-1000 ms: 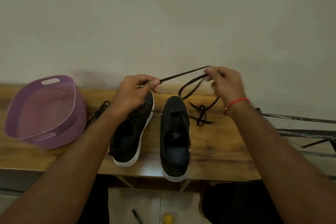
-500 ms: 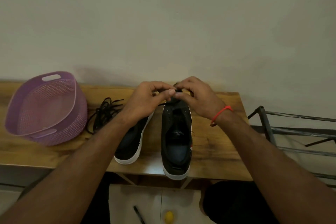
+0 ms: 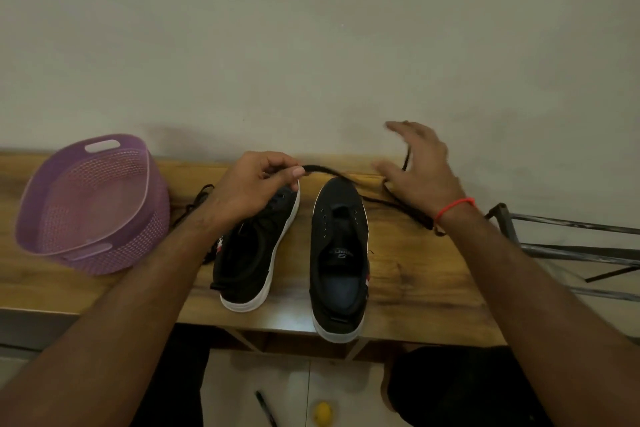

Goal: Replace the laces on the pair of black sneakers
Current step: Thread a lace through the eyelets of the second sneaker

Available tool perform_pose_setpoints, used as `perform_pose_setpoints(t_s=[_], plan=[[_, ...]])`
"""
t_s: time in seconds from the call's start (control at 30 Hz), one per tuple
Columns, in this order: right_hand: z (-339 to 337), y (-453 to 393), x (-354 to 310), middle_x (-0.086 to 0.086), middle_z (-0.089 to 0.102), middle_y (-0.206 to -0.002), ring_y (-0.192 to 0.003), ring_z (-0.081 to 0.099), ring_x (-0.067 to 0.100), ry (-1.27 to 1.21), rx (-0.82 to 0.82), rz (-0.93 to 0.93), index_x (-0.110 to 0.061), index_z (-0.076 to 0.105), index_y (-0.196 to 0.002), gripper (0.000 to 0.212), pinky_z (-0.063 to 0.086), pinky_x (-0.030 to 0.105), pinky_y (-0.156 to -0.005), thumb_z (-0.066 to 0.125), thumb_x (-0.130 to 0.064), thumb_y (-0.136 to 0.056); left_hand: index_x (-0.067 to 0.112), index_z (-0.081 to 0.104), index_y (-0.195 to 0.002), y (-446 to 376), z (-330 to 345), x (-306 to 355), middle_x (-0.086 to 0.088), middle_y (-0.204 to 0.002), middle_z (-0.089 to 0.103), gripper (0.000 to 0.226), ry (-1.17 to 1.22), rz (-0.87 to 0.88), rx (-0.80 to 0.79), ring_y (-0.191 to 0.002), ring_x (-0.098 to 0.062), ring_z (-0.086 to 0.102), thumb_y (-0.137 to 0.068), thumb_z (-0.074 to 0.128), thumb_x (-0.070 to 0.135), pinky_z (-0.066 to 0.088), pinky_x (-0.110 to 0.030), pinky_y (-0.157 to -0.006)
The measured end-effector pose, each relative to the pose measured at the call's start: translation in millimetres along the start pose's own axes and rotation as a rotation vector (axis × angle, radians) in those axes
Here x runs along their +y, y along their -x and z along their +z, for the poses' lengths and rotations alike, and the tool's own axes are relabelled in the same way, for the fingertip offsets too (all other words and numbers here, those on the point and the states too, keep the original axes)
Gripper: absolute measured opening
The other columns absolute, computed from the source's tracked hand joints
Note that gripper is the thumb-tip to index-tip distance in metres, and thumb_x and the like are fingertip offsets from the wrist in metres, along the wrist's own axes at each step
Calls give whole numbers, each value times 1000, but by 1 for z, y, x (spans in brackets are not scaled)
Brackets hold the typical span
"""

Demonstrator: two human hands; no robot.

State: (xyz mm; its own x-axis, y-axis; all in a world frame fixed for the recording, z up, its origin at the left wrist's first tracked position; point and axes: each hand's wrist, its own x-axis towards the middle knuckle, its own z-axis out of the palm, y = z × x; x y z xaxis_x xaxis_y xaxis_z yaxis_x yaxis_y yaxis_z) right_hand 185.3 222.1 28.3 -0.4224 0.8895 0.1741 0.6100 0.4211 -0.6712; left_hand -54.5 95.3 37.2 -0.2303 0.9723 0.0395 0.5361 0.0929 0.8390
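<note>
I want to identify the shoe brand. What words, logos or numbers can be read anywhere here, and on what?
"S": a large letter on the insole of the right sneaker.
Small word above that "S": too blurred to read.
Left sneaker, purple basket: no readable text.

Both forearms reach forward over the desk's near edge. The left hand (image 3: pixel 254 184) is curled, thumb and forefinger pinched together. The right hand (image 3: pixel 417 166), blurred, has spread fingers, palm down.
</note>
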Motion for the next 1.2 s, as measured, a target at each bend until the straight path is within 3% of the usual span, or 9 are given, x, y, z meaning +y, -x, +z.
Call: perform_pose_setpoints(t_s=[0.13, 0.27, 0.37, 0.47, 0.67, 0.8, 0.9, 1.07, 1.2], plan=[[27, 8, -17, 1, 61, -131, -122, 50, 23, 100, -266, -286, -30, 64, -127, 40, 41, 45, -105, 61, -51, -92, 14, 74, -113, 4, 23, 9, 5, -81, 71, 21, 41, 64, -130, -51, 9, 51, -101, 60, 24, 34, -13, -54], [28, 7, -19, -4, 62, -83, -77, 53, 3, -30, -127, -227, -14, 73, -93, 19, 40, 20, -72, 61, -28, -98, 34, 64, -120, 2, 23, 11, 1, -89, 76, 24, 168, -23, -208, -53, -5, 49, -102, 59, 21, 43, -24, -50], [10, -1, -9, -9, 65, -87, -78, 55, -5, -126, 65, 11, -16, 76, -101, 20, 37, 2, -62, 62, -30, -97, 32, 61, -126, 1, 12, 10, -6, -95, 76, 29, 257, -47, -204, -56, -13, 52, -105, 52, 14, 48, -28, -51], [3, -3, -1, -6, 68, -93, -84, 60, 3, -124, 87, 97, -15, 75, -106, 24, 37, 6, -65, 62, -33, -97, 29, 53, -142, 3, 6, 11, -10, -102, 76, 36, 368, -33, -240, -61, -17, 56, -109, 43, 21, 50, -28, -52], [12, 1, -13, 6, 72, -90, -86, 65, 19, -94, -1, -1, -17, 76, -101, 23, 53, 31, -73, 64, -35, -95, 26, 59, -136, 4, 12, 14, 0, -118, 73, 41, 396, -40, -234, -80, -21, 65, -95, 60, 33, 56, -35, -66], [18, 7, -19, -1, 67, -83, -77, 59, 9, -98, -68, -124, -16, 76, -100, 20, 46, 22, -65, 65, -32, -95, 24, 62, -125, 4, 27, 17, -2, -108, 75, 32, 442, -45, -113, -72, -20, 63, -95, 64, 34, 56, -33, -60], [19, 10, -22, 1, 67, -86, -81, 59, 12, -74, -96, -178, -14, 76, -100, 20, 49, 25, -71, 65, -30, -95, 32, 58, -125, 1, 36, 10, 8, -106, 68, 31, 247, -22, 74, -75, -14, 62, -97, 63, 43, 55, -32, -64], [17, 8, -24, -1, 69, -93, -87, 61, 9, -68, -56, -208, -17, 77, -104, 18, 48, 16, -75, 65, -28, -95, 29, 69, -115, 2, 41, 12, 10, -107, 74, 17, 249, -53, -98, -95, 0, 69, -99, 63, 28, 52, -14, -73], [6, 4, -21, -6, 71, -98, -91, 61, 4, -155, 72, -89, -17, 76, -107, 17, 43, 4, -75, 64, -21, -96, 25, 67, -123, 6, 31, 18, 1, -113, 75, 24, 405, -97, -240, -104, -19, 71, -102, 56, 32, 52, -37, -85]])
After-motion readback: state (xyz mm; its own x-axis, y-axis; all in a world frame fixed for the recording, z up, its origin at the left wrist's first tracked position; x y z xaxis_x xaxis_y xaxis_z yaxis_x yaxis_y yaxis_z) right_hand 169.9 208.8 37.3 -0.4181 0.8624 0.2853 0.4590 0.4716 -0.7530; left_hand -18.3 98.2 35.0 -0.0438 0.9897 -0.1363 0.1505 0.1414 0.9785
